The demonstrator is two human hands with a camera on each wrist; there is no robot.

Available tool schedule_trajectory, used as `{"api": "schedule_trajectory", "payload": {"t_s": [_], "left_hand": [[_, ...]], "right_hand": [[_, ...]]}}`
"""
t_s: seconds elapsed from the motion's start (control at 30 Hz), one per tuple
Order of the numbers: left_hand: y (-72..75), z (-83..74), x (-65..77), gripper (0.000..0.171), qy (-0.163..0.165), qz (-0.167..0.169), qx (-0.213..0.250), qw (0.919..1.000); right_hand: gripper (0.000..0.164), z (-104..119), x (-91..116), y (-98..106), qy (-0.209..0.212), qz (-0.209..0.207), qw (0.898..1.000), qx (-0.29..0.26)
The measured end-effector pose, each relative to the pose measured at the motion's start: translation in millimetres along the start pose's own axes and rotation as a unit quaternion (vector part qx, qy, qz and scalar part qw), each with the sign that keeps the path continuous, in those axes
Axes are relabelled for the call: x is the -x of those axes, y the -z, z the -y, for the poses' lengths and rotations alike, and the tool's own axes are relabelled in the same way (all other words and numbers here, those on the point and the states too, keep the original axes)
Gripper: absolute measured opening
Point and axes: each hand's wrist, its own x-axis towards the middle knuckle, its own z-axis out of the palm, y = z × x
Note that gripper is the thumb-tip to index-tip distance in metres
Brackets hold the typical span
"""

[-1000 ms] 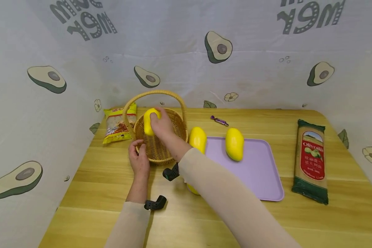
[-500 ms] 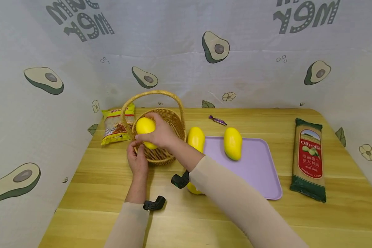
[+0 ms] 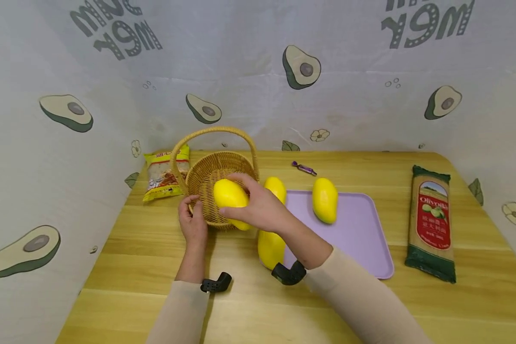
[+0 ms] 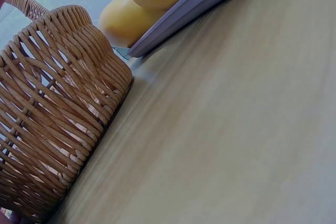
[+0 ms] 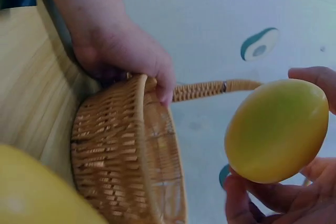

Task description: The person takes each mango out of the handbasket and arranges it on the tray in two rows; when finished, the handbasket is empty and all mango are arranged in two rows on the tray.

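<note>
In the head view my right hand (image 3: 262, 205) grips a yellow mango (image 3: 230, 195) above the near right part of a wicker basket (image 3: 217, 167). The right wrist view shows thumb and fingers around this mango (image 5: 278, 129), with a greenish patch on its skin. My left hand (image 3: 192, 220) holds the basket's rim at its near left, thumb on the inside. Two more mangoes, one (image 3: 276, 187) partly hidden behind my right hand and another (image 3: 271, 248) nearer me, lie along the left side of a lilac tray (image 3: 357, 239). A further mango (image 3: 325, 200) lies at the tray's back.
A yellow snack bag (image 3: 165, 174) lies behind the basket's left side. At the back of the wooden table (image 3: 258, 306) is a purple wrapped candy (image 3: 304, 168). On the right lies a pasta packet (image 3: 432, 222). The basket's tall handle (image 3: 215, 129) arches over it.
My right hand has brought the mango from over the basket's inside toward me and to the right, near its rim. The left hand has stayed on the rim.
</note>
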Motion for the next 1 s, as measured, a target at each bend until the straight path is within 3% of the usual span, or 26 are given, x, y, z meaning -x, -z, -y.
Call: {"api": "schedule_trajectory", "payload": {"t_s": [0.2,0.37,0.8,1.0], "left_hand": [[0.3,1.8,3.2,0.023,0.006,0.014,0.01,0.9998],[0.1,1.1,4.4,0.023,0.006,0.019,0.008,0.9998],[0.6,1.6,1.4,0.021,0.02,0.016,0.017,0.9995],[1.2,1.9,0.9,0.021,0.017,0.017,0.018,0.9996]], "right_hand": [[0.079,-28,28,15,-0.042,-0.05,0.995,-0.08],[0.075,-49,47,25,-0.053,-0.07,0.987,-0.134],[0.061,-73,72,41,-0.064,-0.097,0.983,-0.141],[0.069,-81,77,41,-0.086,-0.107,0.979,-0.149]]}}
